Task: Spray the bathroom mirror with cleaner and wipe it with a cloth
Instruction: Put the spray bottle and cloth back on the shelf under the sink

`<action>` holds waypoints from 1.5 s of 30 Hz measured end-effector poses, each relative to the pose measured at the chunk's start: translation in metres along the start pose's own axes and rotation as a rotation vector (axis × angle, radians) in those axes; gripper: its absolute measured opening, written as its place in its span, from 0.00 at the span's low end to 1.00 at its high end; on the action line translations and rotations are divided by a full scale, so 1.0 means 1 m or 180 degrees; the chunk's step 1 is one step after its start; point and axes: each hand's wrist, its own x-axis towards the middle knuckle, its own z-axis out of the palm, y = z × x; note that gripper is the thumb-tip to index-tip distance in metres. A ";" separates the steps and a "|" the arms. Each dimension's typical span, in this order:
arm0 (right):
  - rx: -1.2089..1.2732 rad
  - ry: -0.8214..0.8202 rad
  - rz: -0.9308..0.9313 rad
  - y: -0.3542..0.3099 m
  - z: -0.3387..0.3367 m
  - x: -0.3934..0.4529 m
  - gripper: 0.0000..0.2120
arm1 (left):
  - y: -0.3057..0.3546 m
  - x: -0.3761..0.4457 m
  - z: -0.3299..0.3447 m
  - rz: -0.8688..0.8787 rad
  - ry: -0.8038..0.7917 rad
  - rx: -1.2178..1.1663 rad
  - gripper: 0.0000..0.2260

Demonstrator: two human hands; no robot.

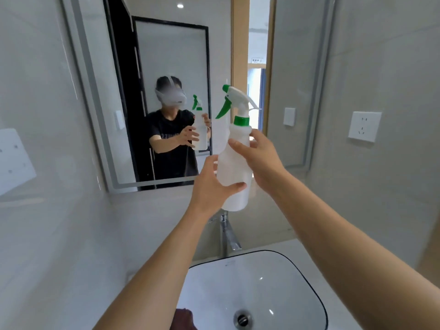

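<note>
Bottle: I have the white translucent plastic spray bottle with the green trigger and collar (234, 160) held up at the centre of the frame, upright with a slight tilt, nozzle aimed left toward the glass.
Right hand: my right hand (259, 160) is wrapped round the upper body of the bottle just under the green collar, fingers curled on it; no finger is on the trigger yet.
Left hand: my left hand (212, 184) cups the lower body from the left, thumb across the front, fingers partly spread and bent round the plastic.
Mirror: the large rectangular wall mirror with a frosted light strip round its edge (166, 55) fills the upper left and middle of the frame, just beyond the nozzle.
Spray so far: I see no droplets, mist or streaks on the glass, though fine spray could be too small to tell.
Cloth: a dark reddish bundle (184, 319) shows at the bottom edge, left of the white ceramic basin with a black rim (307, 277); I cannot tell if it is the cloth.
Progress: I judge the task is at its start, bottle raised and aimed.
Left to do: shift a finger to the trigger, spray, then wipe.
</note>
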 end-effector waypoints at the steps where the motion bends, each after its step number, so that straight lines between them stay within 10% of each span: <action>1: -0.0008 -0.0076 0.0031 -0.001 -0.014 -0.009 0.19 | 0.004 -0.004 0.005 -0.0013 -0.0044 -0.0131 0.37; 9: 0.0392 0.0114 0.0883 0.038 -0.099 -0.098 0.23 | 0.017 -0.057 0.083 -0.0060 -0.0800 -0.1114 0.31; 23: -0.0333 0.2003 0.1106 0.048 -0.153 -0.268 0.24 | 0.022 -0.166 0.177 0.0111 -0.2779 -0.1619 0.32; 45: -0.0237 0.3421 0.1734 0.246 -0.224 -0.530 0.27 | -0.122 -0.435 0.349 -0.0384 -0.3695 -0.1360 0.31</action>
